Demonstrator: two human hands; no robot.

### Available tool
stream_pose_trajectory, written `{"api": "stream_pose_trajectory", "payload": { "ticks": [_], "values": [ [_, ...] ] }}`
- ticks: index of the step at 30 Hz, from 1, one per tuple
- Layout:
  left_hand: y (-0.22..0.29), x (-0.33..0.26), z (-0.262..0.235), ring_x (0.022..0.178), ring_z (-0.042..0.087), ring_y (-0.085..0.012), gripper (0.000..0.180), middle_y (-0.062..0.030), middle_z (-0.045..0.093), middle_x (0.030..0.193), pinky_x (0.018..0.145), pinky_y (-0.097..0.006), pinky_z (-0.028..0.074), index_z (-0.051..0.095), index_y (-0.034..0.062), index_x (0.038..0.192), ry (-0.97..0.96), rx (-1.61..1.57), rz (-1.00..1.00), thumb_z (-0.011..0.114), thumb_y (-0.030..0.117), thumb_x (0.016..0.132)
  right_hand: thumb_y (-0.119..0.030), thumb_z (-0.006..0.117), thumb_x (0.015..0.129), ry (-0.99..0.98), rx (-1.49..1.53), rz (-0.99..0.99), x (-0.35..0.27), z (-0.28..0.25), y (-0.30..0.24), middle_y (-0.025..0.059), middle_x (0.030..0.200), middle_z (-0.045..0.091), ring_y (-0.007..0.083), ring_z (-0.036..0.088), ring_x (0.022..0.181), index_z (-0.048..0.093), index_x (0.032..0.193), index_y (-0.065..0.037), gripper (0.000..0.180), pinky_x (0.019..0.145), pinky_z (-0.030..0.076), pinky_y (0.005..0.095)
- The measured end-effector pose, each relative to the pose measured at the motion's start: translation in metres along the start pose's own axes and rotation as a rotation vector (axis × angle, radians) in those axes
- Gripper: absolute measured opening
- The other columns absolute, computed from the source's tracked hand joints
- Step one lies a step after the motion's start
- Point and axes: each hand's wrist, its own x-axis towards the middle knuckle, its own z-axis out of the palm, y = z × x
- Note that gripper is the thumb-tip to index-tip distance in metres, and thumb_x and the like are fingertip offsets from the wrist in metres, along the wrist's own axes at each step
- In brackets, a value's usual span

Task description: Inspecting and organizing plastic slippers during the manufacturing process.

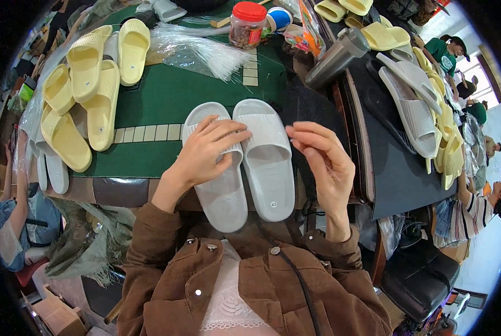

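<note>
Side by side at the table's near edge lie two grey slide slippers, their toes pointing away from me. Across the ribbed strap of the left slipper (221, 199) rests my left hand (208, 148). Its fingers are spread, and the index finger reaches toward the strap of the right slipper (268, 173). A small round mark shows on the right slipper's heel. Just right of that slipper, apart from it, hovers my right hand (324, 159). Its fingers are stretched leftward and slightly bent, with the thumb below; I see nothing between them.
Pale yellow slippers (100, 103) are heaped at the left. Behind lie a bundle of clear plastic strands (217, 56), a red-lidded jar (246, 28) and a steel tumbler (337, 56). More slippers (410, 112) cover the right-hand table. Other people work at both sides.
</note>
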Motion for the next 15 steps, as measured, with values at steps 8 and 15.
{"api": "stream_pose_trajectory", "payload": {
  "ticks": [8,15],
  "values": [
    [0.044,-0.003,-0.013,0.109,0.055,-0.0281,0.053,-0.0109,0.054,0.127,0.093,-0.037,0.043,0.055,0.0049,0.124,0.266,-0.141,-0.023,0.067,0.004,0.073,0.020,0.035,0.081,-0.087,0.282,0.066,-0.008,0.014,-0.019,0.0159,0.131,0.046,0.0249,0.050,0.121,0.053,0.116,0.002,0.044,0.102,0.039,0.0327],
    [0.078,-0.020,0.000,0.097,0.061,-0.0287,0.026,-0.0151,0.062,0.109,0.082,-0.035,0.049,0.061,-0.0021,0.106,0.100,-0.705,-0.084,0.063,0.002,0.081,0.018,0.040,0.082,-0.386,0.132,-0.066,-0.010,0.013,-0.040,0.0229,0.120,0.052,0.0309,0.060,0.106,0.054,0.107,0.004,0.032,0.092,0.049,0.0378]
  ]
}}
